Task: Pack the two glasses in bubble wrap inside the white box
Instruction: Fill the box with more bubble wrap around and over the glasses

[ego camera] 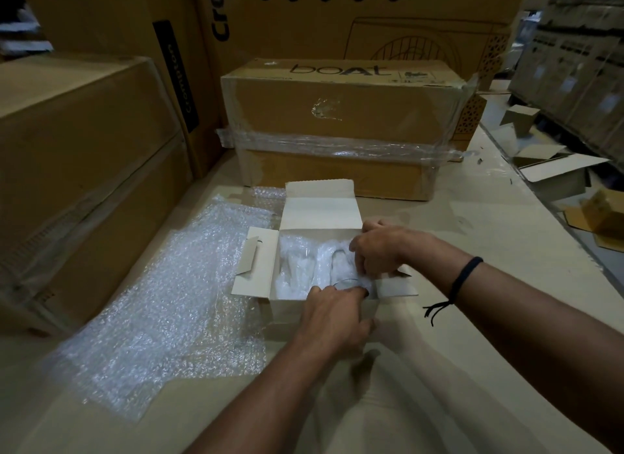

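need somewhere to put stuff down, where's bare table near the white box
Bare table lies right of the white box, between the boat carton and the table's right edge. Left is covered by the bubble wrap sheet; the box itself is crowded by the left hand and right hand.

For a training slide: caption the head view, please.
Left hand and right hand tuck a wrapped glass into the open white box; spare bubble wrap lies beside it.
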Motion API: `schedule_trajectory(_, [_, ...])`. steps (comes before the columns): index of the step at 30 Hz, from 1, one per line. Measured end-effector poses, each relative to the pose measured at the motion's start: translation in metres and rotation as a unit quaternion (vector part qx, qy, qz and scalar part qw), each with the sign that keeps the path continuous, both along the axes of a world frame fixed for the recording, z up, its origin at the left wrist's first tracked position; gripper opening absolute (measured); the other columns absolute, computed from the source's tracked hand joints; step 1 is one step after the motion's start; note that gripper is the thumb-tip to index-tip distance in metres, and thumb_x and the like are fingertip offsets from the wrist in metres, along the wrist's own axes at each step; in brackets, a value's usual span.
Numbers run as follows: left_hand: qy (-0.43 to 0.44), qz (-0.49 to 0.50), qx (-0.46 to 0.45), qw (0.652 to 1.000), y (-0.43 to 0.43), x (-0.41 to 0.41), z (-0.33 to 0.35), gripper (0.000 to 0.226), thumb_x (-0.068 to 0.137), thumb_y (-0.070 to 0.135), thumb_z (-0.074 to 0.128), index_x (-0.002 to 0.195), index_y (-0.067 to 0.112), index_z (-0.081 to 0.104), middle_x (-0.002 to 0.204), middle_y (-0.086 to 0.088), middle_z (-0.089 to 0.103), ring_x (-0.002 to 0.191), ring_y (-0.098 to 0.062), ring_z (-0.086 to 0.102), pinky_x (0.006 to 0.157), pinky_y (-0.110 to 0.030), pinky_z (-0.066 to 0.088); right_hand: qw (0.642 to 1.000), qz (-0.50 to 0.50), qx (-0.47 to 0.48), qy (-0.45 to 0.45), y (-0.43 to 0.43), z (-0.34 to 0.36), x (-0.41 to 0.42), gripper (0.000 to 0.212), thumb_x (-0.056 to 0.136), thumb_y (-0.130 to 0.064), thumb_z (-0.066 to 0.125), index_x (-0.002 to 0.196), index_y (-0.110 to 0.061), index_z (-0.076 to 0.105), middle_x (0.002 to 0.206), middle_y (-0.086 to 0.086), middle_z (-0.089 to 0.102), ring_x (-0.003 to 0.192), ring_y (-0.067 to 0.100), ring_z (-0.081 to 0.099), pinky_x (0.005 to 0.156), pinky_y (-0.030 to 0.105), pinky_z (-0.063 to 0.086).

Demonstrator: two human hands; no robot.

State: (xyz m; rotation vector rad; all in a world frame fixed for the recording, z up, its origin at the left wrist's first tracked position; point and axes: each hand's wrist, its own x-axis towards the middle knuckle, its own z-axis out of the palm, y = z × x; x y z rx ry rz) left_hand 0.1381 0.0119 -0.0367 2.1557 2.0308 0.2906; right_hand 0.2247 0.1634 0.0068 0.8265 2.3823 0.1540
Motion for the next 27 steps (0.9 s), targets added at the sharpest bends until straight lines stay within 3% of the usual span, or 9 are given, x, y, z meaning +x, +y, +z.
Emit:
schedule_trajectory(4, [-0.071,-0.012,0.112,0.991,-0.007,-0.010,-0.015,0.029,0.079,0.033,0.066,0.105,0.020,0.068,0.108,0.003,0.068,0.089,-0.022,0.061,0.078,-0.039,0.050,1.000,-0.001,0.021,-0.015,0.002,-0.007,-0.002,0.031,0.085,-0.030,0.051,0.111,-0.027,0.069,0.135,-0.009,0.056,0.126,0.022,0.028,0.099,0.039,0.028])
schedule_trajectory(7, [-0.026,-0.034,0.157,0.987,-0.004,-0.007,-0.013,0.020,0.079,0.036,0.061,0.092,0.024,0.070,0.091,0.007,0.071,0.081,-0.017,0.057,0.072,-0.035,0.044,1.000,-0.006,-0.017,-0.011,0.000,0.007,-0.002,0.034,0.089,-0.031,0.046,0.116,-0.031,0.067,0.138,-0.009,0.053,0.128,0.024,0.030,0.103,0.042,0.030])
schedule_trajectory(9, [-0.021,-0.031,0.119,0.992,-0.001,0.001,0.000,0.026,0.084,0.039,0.053,0.100,0.025,0.067,0.093,0.004,0.071,0.086,-0.019,0.057,0.078,-0.037,0.040,0.996,-0.028,-0.032,0.081,0.000,0.020,0.000,0.037,0.088,-0.023,0.045,0.115,-0.032,0.068,0.136,-0.007,0.056,0.126,0.024,0.038,0.103,0.042,0.033])
schedule_trajectory(11, [-0.001,-0.006,0.054,0.999,0.003,0.007,0.004,0.029,0.088,0.044,0.049,0.106,0.026,0.063,0.096,0.000,0.069,0.093,-0.023,0.056,0.085,-0.040,0.035,0.991,-0.047,-0.010,0.125,0.007,0.025,0.001,0.035,0.087,-0.021,0.045,0.109,-0.029,0.070,0.124,-0.004,0.063,0.117,0.022,0.045,0.089,0.036,0.037])
schedule_trajectory(13, [0.013,0.015,0.003,1.000,0.006,0.010,0.004,0.032,0.090,0.050,0.050,0.106,0.027,0.064,0.098,0.000,0.068,0.098,-0.022,0.054,0.090,-0.040,0.033,0.994,-0.075,0.006,0.084,0.010,0.022,0.001,0.031,0.085,-0.022,0.049,0.107,-0.029,0.071,0.109,-0.003,0.067,0.108,0.019,0.052,0.075,0.031,0.042])
schedule_trajectory(18, [0.002,0.020,-0.037,0.999,0.013,0.010,0.005,0.036,0.088,0.059,0.053,0.103,0.029,0.066,0.099,0.000,0.067,0.097,-0.019,0.053,0.090,-0.039,0.035,0.997,-0.081,-0.005,0.011,0.008,0.001,-0.008,0.030,0.089,-0.019,0.055,0.115,-0.024,0.069,0.107,-0.002,0.069,0.102,0.022,0.061,0.085,0.038,0.054])
schedule_trajectory(23, [-0.148,-0.007,0.137,0.980,0.005,-0.004,-0.009,0.040,0.084,0.050,0.050,0.098,0.018,0.071,0.099,0.002,0.069,0.093,-0.015,0.056,0.081,-0.030,0.047,0.981,-0.111,-0.032,0.158,0.009,0.016,-0.006,0.053,0.087,0.001,0.046,0.130,-0.026,0.061,0.130,0.003,0.060,0.110,0.023,0.060,0.090,0.034,0.052])
schedule_trajectory(25, [-0.079,-0.016,0.142,0.987,0.004,-0.004,-0.009,0.042,0.086,0.055,0.048,0.088,0.020,0.071,0.087,0.003,0.069,0.085,-0.015,0.054,0.081,-0.033,0.043,0.976,-0.119,-0.032,0.180,0.008,0.017,-0.008,0.051,0.090,-0.002,0.043,0.127,-0.030,0.062,0.128,0.003,0.059,0.103,0.022,0.063,0.086,0.035,0.054])
schedule_trajectory(27, [0.021,-0.010,0.062,0.998,0.005,0.004,-0.005,0.045,0.088,0.063,0.046,0.086,0.023,0.068,0.084,0.002,0.068,0.085,-0.017,0.054,0.086,-0.037,0.038,0.987,-0.104,-0.015,0.123,0.002,0.013,-0.014,0.042,0.092,-0.008,0.048,0.127,-0.026,0.062,0.124,0.004,0.061,0.102,0.023,0.062,0.084,0.033,0.054])
